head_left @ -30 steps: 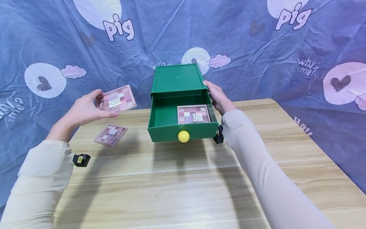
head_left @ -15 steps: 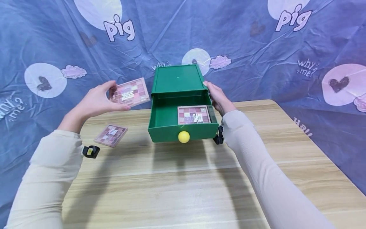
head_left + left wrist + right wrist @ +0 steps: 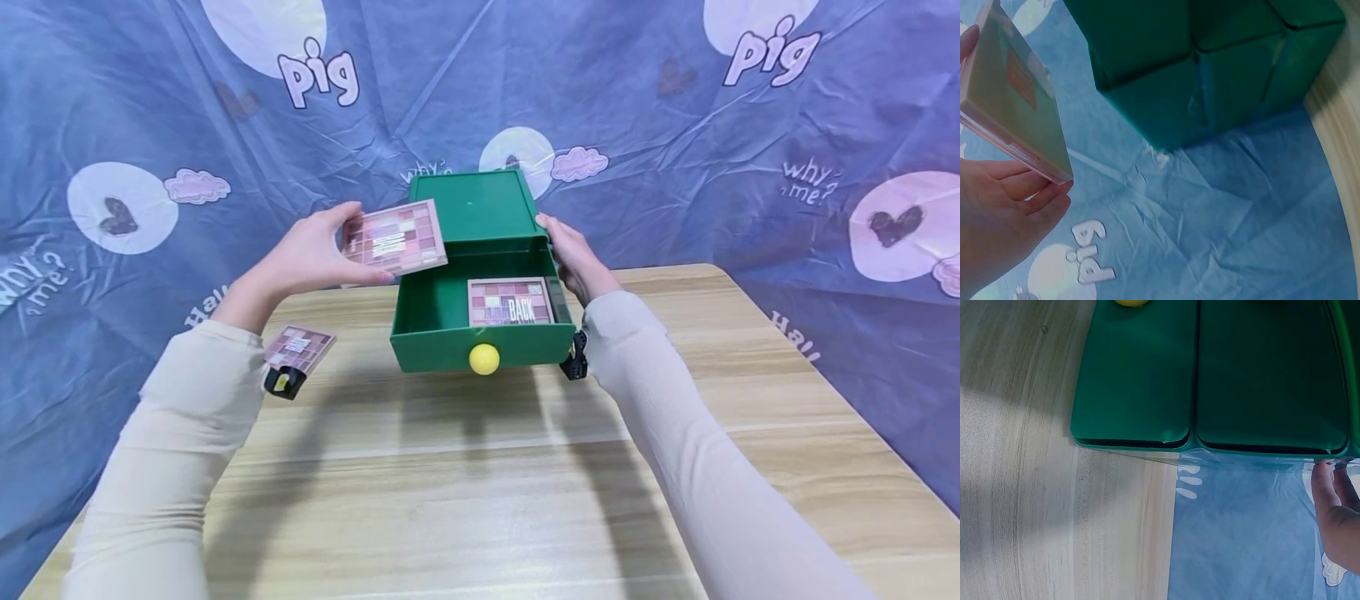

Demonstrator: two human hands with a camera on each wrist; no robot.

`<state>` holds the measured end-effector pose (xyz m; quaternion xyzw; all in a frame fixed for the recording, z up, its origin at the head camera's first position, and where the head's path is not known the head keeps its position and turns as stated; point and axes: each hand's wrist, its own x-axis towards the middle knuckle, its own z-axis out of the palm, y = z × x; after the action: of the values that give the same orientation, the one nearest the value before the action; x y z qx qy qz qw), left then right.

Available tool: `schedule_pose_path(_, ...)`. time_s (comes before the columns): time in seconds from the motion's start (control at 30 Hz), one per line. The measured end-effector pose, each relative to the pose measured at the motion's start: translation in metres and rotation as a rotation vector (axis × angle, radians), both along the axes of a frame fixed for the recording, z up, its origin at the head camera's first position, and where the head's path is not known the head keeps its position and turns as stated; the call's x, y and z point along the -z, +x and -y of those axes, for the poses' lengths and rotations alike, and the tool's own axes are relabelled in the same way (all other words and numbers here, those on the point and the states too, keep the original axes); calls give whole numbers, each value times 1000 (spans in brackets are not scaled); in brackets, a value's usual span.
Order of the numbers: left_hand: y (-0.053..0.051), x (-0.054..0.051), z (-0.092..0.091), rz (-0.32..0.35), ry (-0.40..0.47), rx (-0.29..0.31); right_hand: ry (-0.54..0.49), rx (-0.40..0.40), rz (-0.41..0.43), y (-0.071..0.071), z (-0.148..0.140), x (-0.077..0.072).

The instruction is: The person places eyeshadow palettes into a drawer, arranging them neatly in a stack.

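My left hand (image 3: pixel 306 257) pinches a pink eyeshadow palette (image 3: pixel 397 238) by its left end, thumb below and fingers above. It is raised and tilted, overlapping the left side of a green drawer cabinet (image 3: pixel 480 208) in the head view. The cabinet's top drawer (image 3: pixel 435 352), with a yellow round knob (image 3: pixel 483 359), is pulled out. Inside its right part lies another palette (image 3: pixel 510 302). Against the cabinet's right side rests my right hand (image 3: pixel 572 252), at the top edge; its fingers look nearly straight in the right wrist view.
A third palette (image 3: pixel 302 346) lies on the wooden table (image 3: pixel 480 500) left of the cabinet, partly covered by the left wrist camera (image 3: pixel 285 382). A blue printed cloth (image 3: pixel 637 108) hangs behind the table. Lower drawers (image 3: pixel 1135 381) stand beneath the pulled-out one.
My left hand has carried its palette rightward, from over the table's left side to the cabinet's left edge. The right hand and the cabinet stay where they were.
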<state>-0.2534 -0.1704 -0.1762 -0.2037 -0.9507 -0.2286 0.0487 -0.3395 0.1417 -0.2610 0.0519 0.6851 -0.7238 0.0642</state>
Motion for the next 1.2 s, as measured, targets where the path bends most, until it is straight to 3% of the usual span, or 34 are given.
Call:
schedule_pose_path(0.53, -10, 11, -47, 11, 70, 147, 14, -4, 28, -1, -1, -1)
schedule_pose_path(0.77, -11, 15, -65, -19, 45, 222, -16, 18, 28, 0, 1, -1)
schedule_pose_path(1.0, -14, 23, -78, -30, 14, 246, -11, 37, 0, 4, 2, -1)
schedule_pose_path(1.2, -15, 29, -88, -36, -18, 280, -5, 54, 24, 1, 2, -1)
